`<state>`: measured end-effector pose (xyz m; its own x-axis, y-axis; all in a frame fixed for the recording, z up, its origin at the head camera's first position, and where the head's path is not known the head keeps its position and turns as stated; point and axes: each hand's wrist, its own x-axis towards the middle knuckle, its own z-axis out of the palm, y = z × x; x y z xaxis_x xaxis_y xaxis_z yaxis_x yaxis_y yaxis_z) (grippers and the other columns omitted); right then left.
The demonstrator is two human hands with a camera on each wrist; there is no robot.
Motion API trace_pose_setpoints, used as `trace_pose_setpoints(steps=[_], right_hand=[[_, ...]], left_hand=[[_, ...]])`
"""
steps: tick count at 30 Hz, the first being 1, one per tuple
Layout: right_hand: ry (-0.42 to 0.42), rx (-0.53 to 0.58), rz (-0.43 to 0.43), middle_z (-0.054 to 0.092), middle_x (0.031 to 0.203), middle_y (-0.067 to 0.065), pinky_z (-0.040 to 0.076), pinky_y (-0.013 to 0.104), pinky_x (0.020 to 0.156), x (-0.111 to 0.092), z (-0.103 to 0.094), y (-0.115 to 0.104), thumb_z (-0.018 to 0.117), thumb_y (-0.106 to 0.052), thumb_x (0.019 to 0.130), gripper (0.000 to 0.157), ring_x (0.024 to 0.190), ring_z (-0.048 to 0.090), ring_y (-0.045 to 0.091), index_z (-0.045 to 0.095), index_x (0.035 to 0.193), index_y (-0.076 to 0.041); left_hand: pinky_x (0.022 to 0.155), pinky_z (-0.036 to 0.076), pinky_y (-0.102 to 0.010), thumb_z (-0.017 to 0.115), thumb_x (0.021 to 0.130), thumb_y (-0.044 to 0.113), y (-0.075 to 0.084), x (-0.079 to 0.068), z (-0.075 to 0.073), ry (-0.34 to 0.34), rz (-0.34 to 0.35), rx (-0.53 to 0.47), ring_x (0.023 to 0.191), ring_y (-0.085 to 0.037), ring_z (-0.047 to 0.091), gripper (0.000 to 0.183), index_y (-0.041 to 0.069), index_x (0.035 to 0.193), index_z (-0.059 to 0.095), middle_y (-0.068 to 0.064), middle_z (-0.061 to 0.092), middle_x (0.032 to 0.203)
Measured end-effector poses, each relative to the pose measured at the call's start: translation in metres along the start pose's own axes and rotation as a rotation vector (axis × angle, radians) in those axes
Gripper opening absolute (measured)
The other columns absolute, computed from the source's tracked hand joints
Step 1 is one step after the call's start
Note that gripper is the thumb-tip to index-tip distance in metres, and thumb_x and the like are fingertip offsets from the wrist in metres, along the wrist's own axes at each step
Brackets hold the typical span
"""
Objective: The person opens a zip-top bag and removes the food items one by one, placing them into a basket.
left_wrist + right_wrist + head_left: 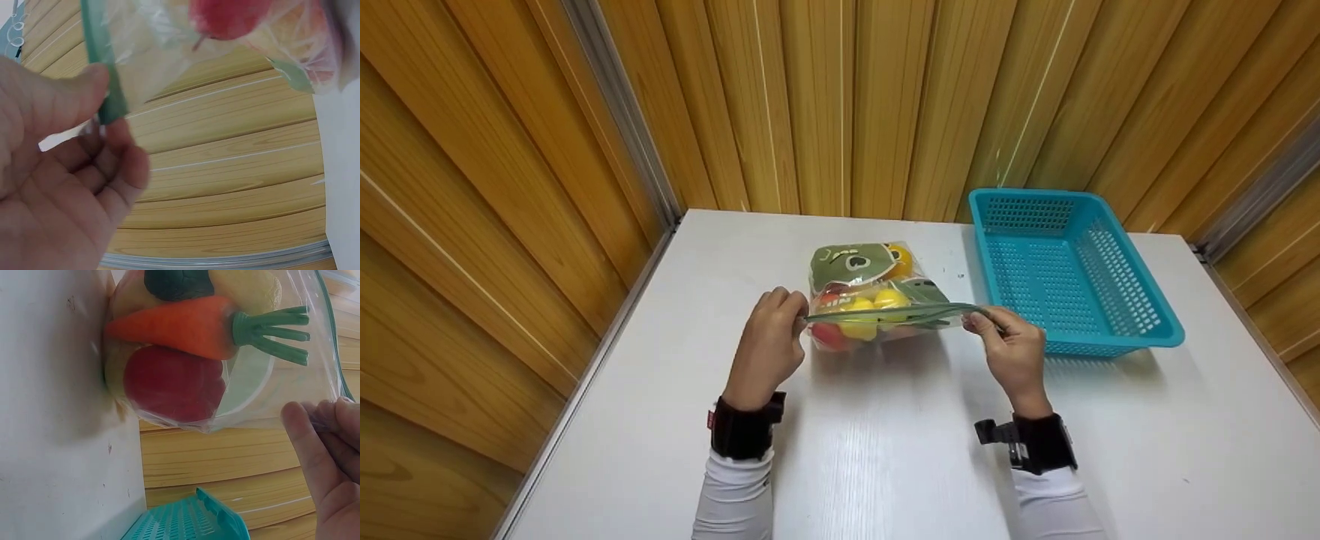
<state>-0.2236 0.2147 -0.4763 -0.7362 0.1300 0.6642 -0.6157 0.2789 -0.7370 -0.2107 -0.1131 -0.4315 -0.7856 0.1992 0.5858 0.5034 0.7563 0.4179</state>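
A clear zip bag [855, 289] with green print and a green zip edge stands on the white table between both hands. Yellow and red fruit show through it in the head view. In the right wrist view a carrot [174, 328] with a green top lies inside, beside a dark red piece [173, 385] of produce. My left hand [769, 341] pinches the left end of the zip edge between thumb and fingers. The opposite end is pinched by my right hand [1011, 351], and the edge looks stretched straight between them.
To the right, close to my right hand, stands a turquoise plastic basket [1166, 319] with perforated walls and nothing visible in it. The white table [622, 420] ends at wood-patterned walls [840, 105] at the back and on both sides.
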Motion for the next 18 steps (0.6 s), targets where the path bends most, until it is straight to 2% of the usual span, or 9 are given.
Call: trace_pose_setpoints(steps=[3, 6, 10, 14, 18], right_hand=[[-0.001, -0.022, -0.002, 0.071, 0.088, 0.032, 0.058, 0.017, 0.072, 0.000, 0.001, 0.000, 0.066, 0.018, 0.088, 0.012, 0.079, 0.072, -0.002, 0.074, 0.097, 0.015], [-0.004, -0.022, 0.003, 0.071, 0.089, 0.032, 0.058, 0.016, 0.072, -0.001, 0.001, 0.000, 0.066, 0.018, 0.088, 0.012, 0.079, 0.071, -0.002, 0.074, 0.098, 0.015], [-0.009, -0.041, 0.022, 0.072, 0.092, 0.031, 0.057, 0.015, 0.072, -0.002, 0.001, -0.001, 0.067, 0.018, 0.088, 0.013, 0.080, 0.071, -0.004, 0.074, 0.099, 0.015], [-0.030, -0.084, 0.036, 0.073, 0.096, 0.029, 0.056, 0.013, 0.072, -0.001, -0.001, 0.000, 0.068, 0.017, 0.088, 0.014, 0.080, 0.070, -0.005, 0.075, 0.099, 0.014], [-0.109, -0.099, 0.066, 0.074, 0.097, 0.025, 0.056, 0.014, 0.074, 0.000, -0.010, -0.001, 0.070, 0.013, 0.089, 0.014, 0.082, 0.070, -0.002, 0.077, 0.100, 0.010]], left_hand=[[0.070, 0.047, -0.037, 0.073, 0.083, -0.010, -0.001, -0.002, 0.000, -0.066, 0.013, 0.007, 0.079, -0.025, 0.054, 0.018, 0.004, 0.089, 0.064, -0.005, 0.055, 0.082], [0.071, 0.047, -0.036, 0.077, 0.088, 0.006, -0.001, -0.003, 0.001, -0.163, 0.009, -0.022, 0.080, -0.023, 0.053, 0.012, 0.006, 0.093, 0.065, -0.004, 0.054, 0.081], [0.074, 0.049, -0.037, 0.075, 0.093, 0.022, 0.001, -0.003, 0.005, -0.271, -0.003, -0.079, 0.085, -0.022, 0.055, 0.019, 0.007, 0.102, 0.069, -0.005, 0.058, 0.087], [0.081, 0.052, -0.041, 0.073, 0.095, 0.015, 0.003, -0.003, 0.009, -0.309, 0.002, -0.101, 0.093, -0.024, 0.059, 0.011, 0.006, 0.102, 0.071, -0.007, 0.063, 0.096], [0.086, 0.054, -0.042, 0.073, 0.093, 0.010, 0.005, -0.002, 0.010, -0.306, -0.006, -0.133, 0.098, -0.024, 0.059, 0.012, 0.008, 0.105, 0.073, -0.007, 0.065, 0.103]])
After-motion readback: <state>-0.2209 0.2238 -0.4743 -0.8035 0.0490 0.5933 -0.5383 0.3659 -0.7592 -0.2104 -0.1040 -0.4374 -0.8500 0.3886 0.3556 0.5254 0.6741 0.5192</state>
